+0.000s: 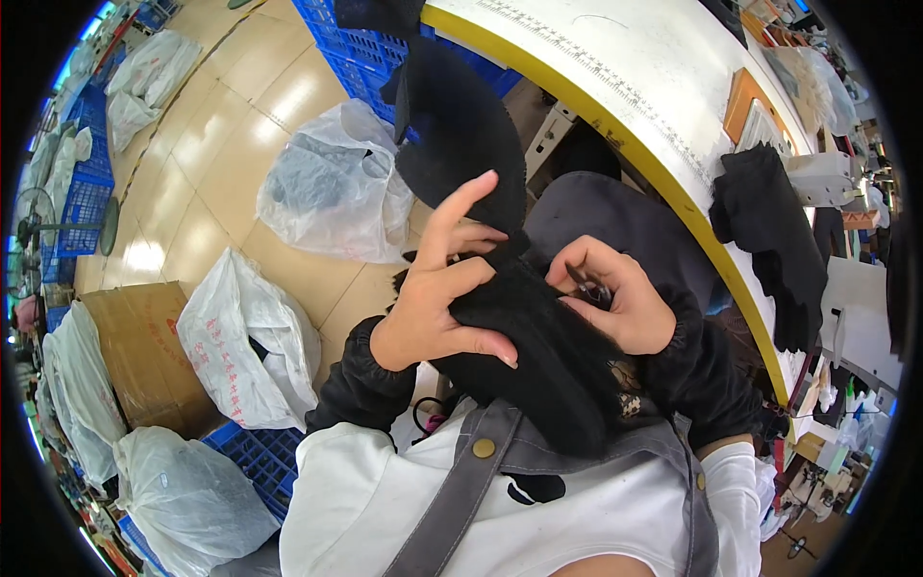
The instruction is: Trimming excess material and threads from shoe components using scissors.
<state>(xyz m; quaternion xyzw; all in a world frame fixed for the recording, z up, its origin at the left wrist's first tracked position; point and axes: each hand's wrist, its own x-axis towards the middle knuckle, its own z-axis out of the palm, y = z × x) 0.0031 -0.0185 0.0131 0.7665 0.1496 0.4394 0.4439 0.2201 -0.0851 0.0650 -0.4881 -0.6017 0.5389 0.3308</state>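
Note:
A black cloth piece (pixel 461 135) with a rounded outline and a stitched edge extends up and away from my hands. My left hand (pixel 437 288) holds its near end with the middle fingers, while the index finger stretches along the cloth and the thumb sticks out over the dark mass below. Just to the right, my right hand (pixel 625 303) is closed around small dark thread snips (pixel 588 287), their tips close to the cloth's narrow end. More black material (pixel 538 356) lies beneath both hands, against my front; whether it is all cloth I cannot tell.
A white table (pixel 615 67) with a yellow edge curves along the right, bearing black cloth pieces (pixel 769 231) and a sewing machine (pixel 827 178). Blue crates (pixel 346 67) stand ahead. Plastic bags (pixel 332 183) and a cardboard box (pixel 144 356) sit on the tiled floor at left.

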